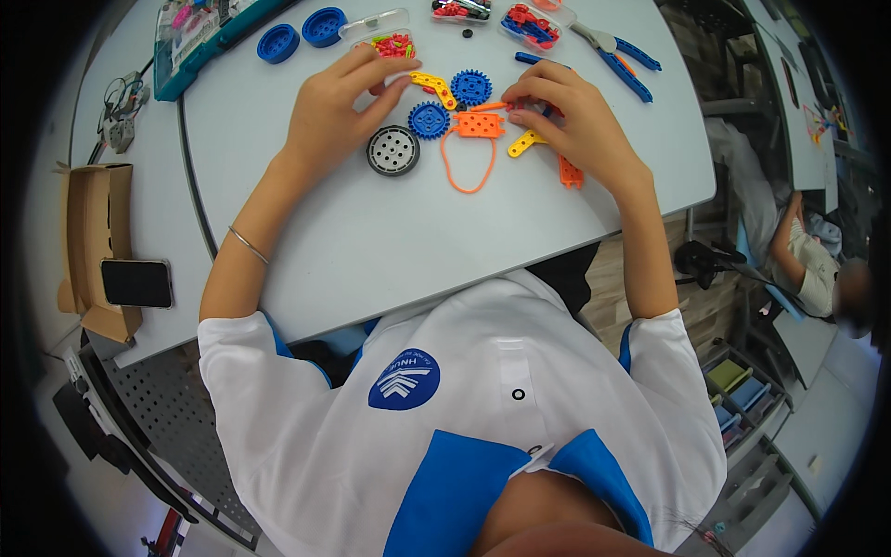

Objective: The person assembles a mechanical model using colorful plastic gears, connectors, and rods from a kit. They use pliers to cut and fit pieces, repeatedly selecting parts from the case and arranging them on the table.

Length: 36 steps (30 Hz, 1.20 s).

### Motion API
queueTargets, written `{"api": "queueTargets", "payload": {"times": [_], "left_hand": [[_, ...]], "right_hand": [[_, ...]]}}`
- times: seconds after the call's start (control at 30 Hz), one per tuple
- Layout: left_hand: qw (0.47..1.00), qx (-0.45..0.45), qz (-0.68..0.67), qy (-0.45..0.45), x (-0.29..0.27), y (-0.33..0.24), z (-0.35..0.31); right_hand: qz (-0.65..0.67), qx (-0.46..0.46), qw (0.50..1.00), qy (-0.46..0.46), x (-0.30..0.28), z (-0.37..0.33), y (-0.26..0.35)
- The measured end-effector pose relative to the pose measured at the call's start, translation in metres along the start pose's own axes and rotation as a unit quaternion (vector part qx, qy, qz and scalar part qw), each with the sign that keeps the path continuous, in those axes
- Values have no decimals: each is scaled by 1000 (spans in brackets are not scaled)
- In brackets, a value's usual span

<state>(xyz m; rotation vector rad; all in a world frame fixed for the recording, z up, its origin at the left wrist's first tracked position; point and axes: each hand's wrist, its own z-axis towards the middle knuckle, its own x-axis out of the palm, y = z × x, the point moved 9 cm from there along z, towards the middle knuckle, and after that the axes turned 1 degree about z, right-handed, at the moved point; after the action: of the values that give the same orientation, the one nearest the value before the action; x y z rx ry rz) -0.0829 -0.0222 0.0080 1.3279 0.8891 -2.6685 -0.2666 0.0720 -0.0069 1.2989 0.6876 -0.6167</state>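
Note:
My left hand [343,100] has its thumb and index finger closed at the end of a yellow angled beam [434,85]. Red bits show beneath that beam. My right hand [571,110] pinches near the tip of a thin orange piece [488,107]; its fingers partly hide the grip. Between the hands lie two blue gears [472,88] and an orange perforated block [479,125] with an orange rubber band [469,190] looping toward me. A grey-and-black wheel [393,150] lies by my left wrist. Under my right hand are a yellow beam [525,143] and another orange block [570,173].
Blue-handled pliers [624,70] lie at the far right, beside a clear box of red and blue parts [531,26]. Farther left are two blue rims [278,44], an open box of small parts [392,45] and a teal case [172,82]. A phone [137,282] rests by a cardboard box [97,213].

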Motion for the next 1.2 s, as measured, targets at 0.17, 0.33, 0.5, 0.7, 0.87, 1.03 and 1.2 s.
{"api": "queueTargets", "payload": {"times": [0.17, 0.33, 0.5, 0.7, 0.87, 1.03, 1.2], "left_hand": [[998, 47, -1, 46, 22, -18, 2], [996, 10, 14, 90, 27, -14, 3], [998, 0, -47, 37, 24, -8, 0], [831, -239, -499, 54, 12, 21, 3], [818, -252, -518, -4, -8, 35, 10], [873, -248, -420, -32, -26, 39, 11], [892, -232, -383, -63, -27, 45, 10]], "right_hand": [[-8, -19, 1000, -18, 4, -1, 4], [-53, -45, 997, -37, 1, 0, 11], [-13, 23, 1000, 15, 1, 1, -1], [-36, -15, 999, -28, -7, 17, 11], [-32, -125, 986, -108, 9, 69, 56], [-63, -169, 974, -138, 46, 101, 53], [-17, -176, 968, -176, 20, 85, 60]]}}
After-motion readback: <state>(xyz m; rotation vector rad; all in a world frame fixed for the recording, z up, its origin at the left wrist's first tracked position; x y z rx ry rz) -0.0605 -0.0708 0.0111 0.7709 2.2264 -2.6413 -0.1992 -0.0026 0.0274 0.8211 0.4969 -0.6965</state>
